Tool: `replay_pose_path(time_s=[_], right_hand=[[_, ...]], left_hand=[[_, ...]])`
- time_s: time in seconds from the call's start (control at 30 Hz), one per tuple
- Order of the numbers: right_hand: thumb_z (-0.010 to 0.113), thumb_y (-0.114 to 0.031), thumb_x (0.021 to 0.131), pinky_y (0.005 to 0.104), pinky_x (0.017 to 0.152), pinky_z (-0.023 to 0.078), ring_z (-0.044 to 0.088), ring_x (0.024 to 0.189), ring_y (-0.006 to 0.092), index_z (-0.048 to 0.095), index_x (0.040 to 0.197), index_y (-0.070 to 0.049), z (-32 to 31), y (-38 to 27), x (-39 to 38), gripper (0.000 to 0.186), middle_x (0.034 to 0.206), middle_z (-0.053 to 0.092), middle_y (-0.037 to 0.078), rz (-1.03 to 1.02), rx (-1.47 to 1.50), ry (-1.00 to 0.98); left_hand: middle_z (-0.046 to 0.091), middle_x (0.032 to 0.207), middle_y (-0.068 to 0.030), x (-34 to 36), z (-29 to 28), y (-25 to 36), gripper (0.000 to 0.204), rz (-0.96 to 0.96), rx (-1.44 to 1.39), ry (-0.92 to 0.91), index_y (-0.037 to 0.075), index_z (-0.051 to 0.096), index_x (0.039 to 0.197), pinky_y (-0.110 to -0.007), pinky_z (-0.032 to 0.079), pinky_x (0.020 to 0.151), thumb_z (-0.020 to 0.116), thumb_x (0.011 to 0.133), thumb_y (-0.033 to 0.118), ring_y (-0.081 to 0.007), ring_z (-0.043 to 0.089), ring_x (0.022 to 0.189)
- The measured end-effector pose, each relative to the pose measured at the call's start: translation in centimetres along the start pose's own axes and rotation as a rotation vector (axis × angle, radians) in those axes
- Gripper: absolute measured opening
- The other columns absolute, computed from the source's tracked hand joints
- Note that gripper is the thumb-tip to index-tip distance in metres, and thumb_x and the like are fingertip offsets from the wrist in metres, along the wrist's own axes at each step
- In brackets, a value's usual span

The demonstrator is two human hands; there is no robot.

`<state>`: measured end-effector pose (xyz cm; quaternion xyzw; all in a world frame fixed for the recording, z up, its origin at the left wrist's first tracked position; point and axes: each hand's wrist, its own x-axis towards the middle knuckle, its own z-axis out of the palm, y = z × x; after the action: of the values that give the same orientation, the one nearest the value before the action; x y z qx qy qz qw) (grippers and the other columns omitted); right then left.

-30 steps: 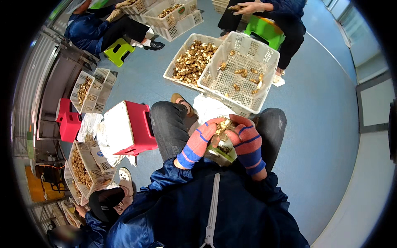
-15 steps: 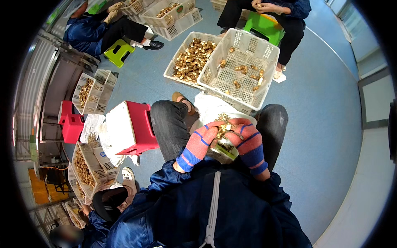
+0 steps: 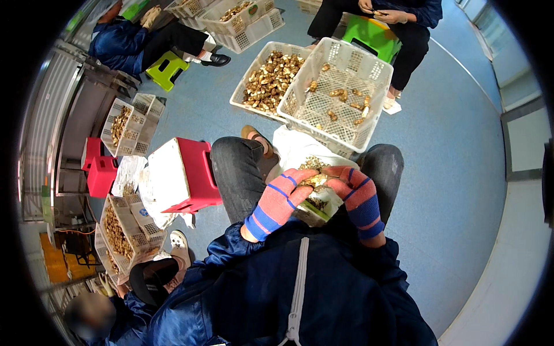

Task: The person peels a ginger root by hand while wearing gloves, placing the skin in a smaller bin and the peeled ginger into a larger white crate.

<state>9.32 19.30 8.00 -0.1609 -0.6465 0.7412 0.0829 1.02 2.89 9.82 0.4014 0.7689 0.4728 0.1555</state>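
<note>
My left hand (image 3: 279, 196) and my right hand (image 3: 356, 193) wear pink knitted gloves with blue bands and meet above my lap. Between their fingertips is a brown and pale mushroom (image 3: 314, 181), gripped from both sides. Part of it is hidden by the gloves. Below, between my knees, a container lined with a white bag (image 3: 291, 144) holds small trimmings (image 3: 312, 163). Just beyond stands a white plastic crate (image 3: 378, 66) with several mushrooms scattered on its bottom. Beside it on the left, another white crate (image 3: 237, 95) is heaped with mushrooms (image 3: 270, 81).
A pink stool (image 3: 202, 173) stands left of my knee. Crates of mushrooms (image 3: 118, 233) line the left side. Co-workers sit at far left (image 3: 118, 49), far right (image 3: 407, 34) and lower left (image 3: 135, 320). Green stools (image 3: 167, 70) are under two of them.
My right hand has turned and its fingers have loosened outward, so more of the mushroom shows. My left fingers have straightened a little. The far-right co-worker's hands have moved apart slightly.
</note>
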Motion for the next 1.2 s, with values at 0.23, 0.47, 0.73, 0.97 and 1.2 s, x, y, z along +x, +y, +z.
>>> replay_pose_path(time_s=[0.23,0.47,0.73,0.97,1.2], right_hand=[[0.068,-0.004,0.067,0.0270,0.069,0.044,0.055,0.079,0.0183,0.045,0.065,-0.001,0.9,0.8,-0.2,0.023,0.089,0.058,0.011,-0.260,-0.127,0.065],[0.066,-0.003,0.069,0.0276,0.069,0.044,0.056,0.081,0.0207,0.052,0.072,0.000,1.1,0.6,-0.4,0.015,0.090,0.058,0.012,-0.282,-0.221,0.100],[0.066,-0.003,0.070,0.0274,0.069,0.044,0.056,0.081,0.0202,0.056,0.077,0.001,1.0,1.5,-0.1,0.013,0.091,0.058,0.012,-0.425,-0.271,0.072],[0.066,-0.007,0.071,0.0270,0.069,0.044,0.056,0.080,0.0194,0.059,0.083,0.001,0.8,1.3,-0.1,0.016,0.090,0.059,0.012,-0.315,-0.230,0.051],[0.065,-0.009,0.073,0.0265,0.068,0.044,0.058,0.077,0.0178,0.060,0.086,0.000,0.1,0.9,-0.1,0.016,0.085,0.061,0.011,-0.191,-0.221,0.057]], left_hand=[[0.049,0.089,-0.0155,0.1,0.3,0.1,0.034,0.043,0.085,0.052,0.004,0.051,0.109,-0.034,0.041,0.072,0.054,0.078,0.017,-0.0311,0.051,0.084],[0.047,0.087,-0.0143,-0.2,0.4,0.1,0.039,0.024,0.113,0.052,0.005,0.052,0.110,-0.034,0.041,0.072,0.060,0.074,0.016,-0.0299,0.050,0.082],[0.047,0.085,-0.0136,-0.3,0.5,-0.3,0.039,0.059,0.133,0.063,0.006,0.053,0.109,-0.033,0.041,0.070,0.061,0.072,0.016,-0.0290,0.049,0.080],[0.046,0.085,-0.0137,-0.1,0.8,-0.7,0.039,0.082,0.159,0.067,0.006,0.054,0.108,-0.033,0.041,0.069,0.061,0.071,0.017,-0.0289,0.049,0.079],[0.047,0.086,-0.0134,0.2,0.6,-0.3,0.039,0.028,0.123,0.055,0.006,0.055,0.106,-0.033,0.041,0.071,0.063,0.070,0.017,-0.0293,0.050,0.082]])
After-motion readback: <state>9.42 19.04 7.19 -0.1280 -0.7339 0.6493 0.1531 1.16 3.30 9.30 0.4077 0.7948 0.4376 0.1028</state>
